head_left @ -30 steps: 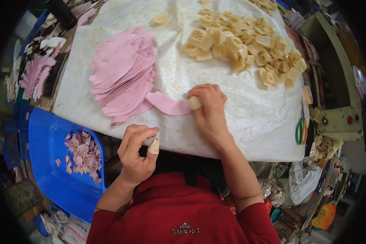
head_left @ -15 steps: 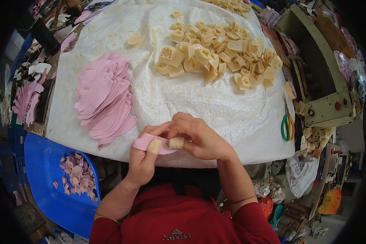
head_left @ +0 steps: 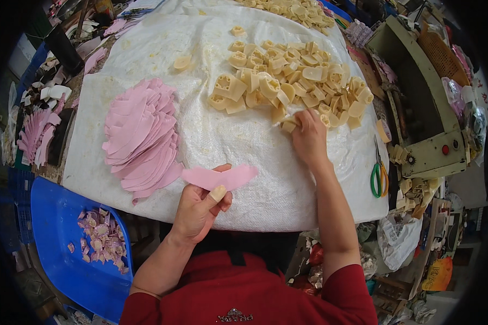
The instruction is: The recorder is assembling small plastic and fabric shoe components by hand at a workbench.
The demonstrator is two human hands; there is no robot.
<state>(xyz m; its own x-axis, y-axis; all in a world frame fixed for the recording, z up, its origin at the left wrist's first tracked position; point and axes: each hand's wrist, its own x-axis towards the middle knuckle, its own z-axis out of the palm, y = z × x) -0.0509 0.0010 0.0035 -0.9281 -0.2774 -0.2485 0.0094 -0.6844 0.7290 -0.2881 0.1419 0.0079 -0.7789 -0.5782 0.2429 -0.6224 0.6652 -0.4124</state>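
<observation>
My left hand (head_left: 200,208) pinches a curved pink strip (head_left: 222,177) between thumb and fingers above the near edge of the table; a pale covering wraps the thumb. To its left lies an overlapping stack of similar pink strips (head_left: 141,138). My right hand (head_left: 310,138) reaches to the near edge of a heap of beige moulded plastic pieces (head_left: 287,73), hollow and heel-shaped. Its fingers are closed around one beige piece (head_left: 289,125), partly hidden by them.
White woven sheeting (head_left: 249,141) covers the table. Scissors with green and orange handles (head_left: 379,180) lie at its right edge. A blue tub (head_left: 54,238) with patterned pieces stands at lower left, and a greenish metal machine (head_left: 434,157) at right. More beige pieces (head_left: 295,12) lie at the far edge.
My right hand has left the pink strip and moved forward and right to the beige heap. The left hand keeps the strip, now spread out sideways.
</observation>
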